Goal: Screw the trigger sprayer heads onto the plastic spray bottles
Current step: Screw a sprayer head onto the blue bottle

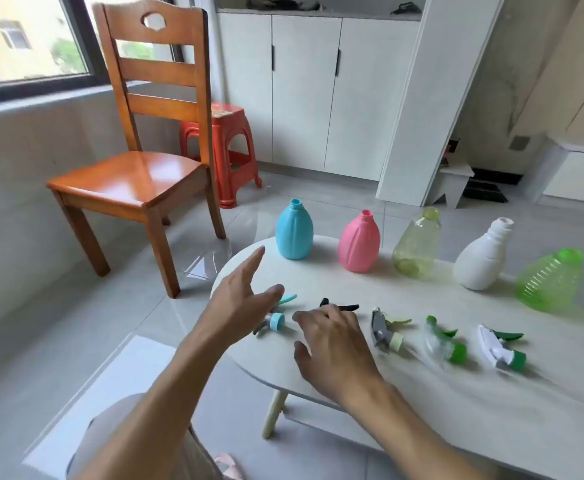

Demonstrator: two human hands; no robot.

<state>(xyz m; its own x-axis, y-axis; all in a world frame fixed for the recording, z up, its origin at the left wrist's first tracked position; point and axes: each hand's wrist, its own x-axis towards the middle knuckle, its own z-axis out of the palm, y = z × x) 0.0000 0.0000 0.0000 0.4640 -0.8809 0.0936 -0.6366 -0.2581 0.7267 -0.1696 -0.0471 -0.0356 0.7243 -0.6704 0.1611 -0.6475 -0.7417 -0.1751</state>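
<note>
Two bare hands reach over the near left part of the white bench (422,393). The left hand (240,299) hovers with fingers (254,259) spread wide and released, index pointing toward the far edge, thumb just above the blue sprayer head (276,318) by the left edge; whether it touches is unclear. The forearm rises from the lower left. The right hand (332,341) lies palm down, its fingers loosely curled over the black sprayer head (340,305), fingertips seemingly on it, not closed around it; thumb stands apart. Its forearm comes in from the lower right.

Along the near side, three more heads lie in a row toward the right: a grey sprayer head (385,329), a clear sprayer head (444,342) with a green collar, and a white sprayer head (500,346) with a green trigger.

Along the far edge five uncapped bottles stand upright, well apart from the heads: a blue bottle (294,230), a pink bottle (359,242), a clear yellowish bottle (417,244), a white bottle (481,256), and a ribbed green bottle (548,280) at the right end.

Beyond the bench stand a wooden chair (138,174) and a red stool (226,150).
</note>
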